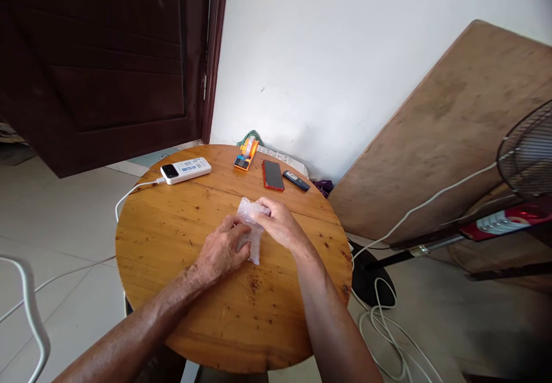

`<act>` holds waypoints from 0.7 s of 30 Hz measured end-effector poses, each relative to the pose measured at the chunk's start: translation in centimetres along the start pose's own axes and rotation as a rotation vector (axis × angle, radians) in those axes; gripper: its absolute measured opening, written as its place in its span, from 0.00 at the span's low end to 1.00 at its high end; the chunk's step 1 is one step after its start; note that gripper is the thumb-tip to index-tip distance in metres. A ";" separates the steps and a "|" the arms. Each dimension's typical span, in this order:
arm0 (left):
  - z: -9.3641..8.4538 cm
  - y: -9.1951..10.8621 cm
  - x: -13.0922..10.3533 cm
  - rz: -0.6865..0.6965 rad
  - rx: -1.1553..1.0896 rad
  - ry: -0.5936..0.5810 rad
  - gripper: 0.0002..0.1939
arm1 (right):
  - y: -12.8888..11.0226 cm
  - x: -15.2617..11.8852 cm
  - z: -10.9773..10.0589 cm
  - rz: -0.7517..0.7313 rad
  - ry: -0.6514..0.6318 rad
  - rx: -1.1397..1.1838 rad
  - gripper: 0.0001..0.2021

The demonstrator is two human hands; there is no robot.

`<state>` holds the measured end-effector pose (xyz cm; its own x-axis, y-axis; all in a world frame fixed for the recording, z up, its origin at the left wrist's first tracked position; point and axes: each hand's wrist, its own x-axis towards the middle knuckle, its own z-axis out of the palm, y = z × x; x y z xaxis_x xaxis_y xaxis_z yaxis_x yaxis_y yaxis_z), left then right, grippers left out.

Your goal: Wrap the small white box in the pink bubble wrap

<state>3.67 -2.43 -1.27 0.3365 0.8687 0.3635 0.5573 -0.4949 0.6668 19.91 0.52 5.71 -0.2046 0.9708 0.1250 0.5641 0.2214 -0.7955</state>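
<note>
A small piece of crinkled, translucent bubble wrap lies over the middle of the round wooden table. My right hand pinches its upper right part between thumb and fingers. From the left, my left hand is closed on its near left side, with curled fingers partly covering it. Whether anything is wrapped inside cannot be made out.
Along the table's far side are a white power bank with a cable, an orange tape dispenser, a red-edged phone and a small dark device. A standing fan and loose cables are at right.
</note>
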 end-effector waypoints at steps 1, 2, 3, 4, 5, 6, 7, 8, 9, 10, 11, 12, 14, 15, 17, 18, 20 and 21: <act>0.0 0.0 0.0 -0.013 0.019 0.007 0.12 | -0.3 -0.4 0.1 -0.009 0.000 -0.028 0.04; 0.0 0.1 0.0 -0.027 0.038 0.011 0.11 | -0.5 -0.8 0.2 -0.015 0.004 -0.049 0.03; 0.0 0.1 -0.1 -0.043 0.055 0.016 0.10 | -0.7 -1.4 0.4 -0.020 0.017 -0.065 0.04; 0.0 0.1 -0.1 -0.062 0.070 0.021 0.09 | -0.7 -1.9 0.6 -0.022 0.034 -0.073 0.04; -0.1 0.2 -0.1 -0.085 0.082 0.027 0.07 | -0.7 -2.6 0.8 -0.023 0.054 -0.077 0.04; -0.1 0.2 -0.1 -0.111 0.090 0.034 0.07 | -0.7 -3.2 1.1 -0.025 0.077 -0.080 0.05; -0.1 0.3 -0.1 -0.142 0.093 0.043 0.07 | -0.6 -3.8 1.4 -0.030 0.096 -0.084 0.05; -0.1 0.3 -0.2 -0.171 0.089 0.054 0.10 | -0.5 -4.5 1.7 -0.040 0.116 -0.090 0.05; -0.2 0.3 -0.2 -0.192 0.078 0.064 0.13 | -0.3 -5.1 2.0 -0.056 0.134 -0.098 0.05; -0.3 0.3 -0.2 -0.202 0.060 0.075 0.18 | -0.2 -5.6 2.3 -0.077 0.147 -0.106 0.07; -0.4 0.3 -0.2 -0.199 0.036 0.086 0.23 | 0.0 -6.1 2.6 -0.105 0.161 -0.112 0.09; -0.5 0.3 -0.2 -0.182 0.009 0.093 0.28 | 0.1 -6.6 2.9 -0.137 0.173 -0.119 0.11; -0.5 0.1 -0.2 -0.119 -0.048 0.083 0.31 | 0.4 -7.4 3.5 -0.206 0.200 -0.131 0.14; -0.5 -0.1 -0.1 -0.082 -0.073 0.066 0.29 | 0.5 -7.7 3.8 -0.237 0.218 -0.139 0.15; -0.4 -0.4 -0.1 -0.013 -0.108 0.031 0.23 | 0.8 -8.2 4.2 -0.286 0.247 -0.155 0.14; -0.4 -0.6 -0.1 0.014 -0.118 0.016 0.19 | 1.0 -8.5 4.4 -0.301 0.255 -0.164 0.15; -0.5 -0.8 -0.1 0.056 -0.141 -0.015 0.13 | 1.3 -8.9 4.6 -0.322 0.254 -0.184 0.15; -0.7 -0.8 -0.1 0.072 -0.162 -0.035 0.12 | 1.4 -9.0 4.7 -0.329 0.247 -0.197 0.16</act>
<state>2.69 -2.10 -1.36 0.3990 0.8286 0.3926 0.4025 -0.5430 0.7370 18.79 -8.36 0.66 -0.2150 0.8334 0.5092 0.6472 0.5120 -0.5648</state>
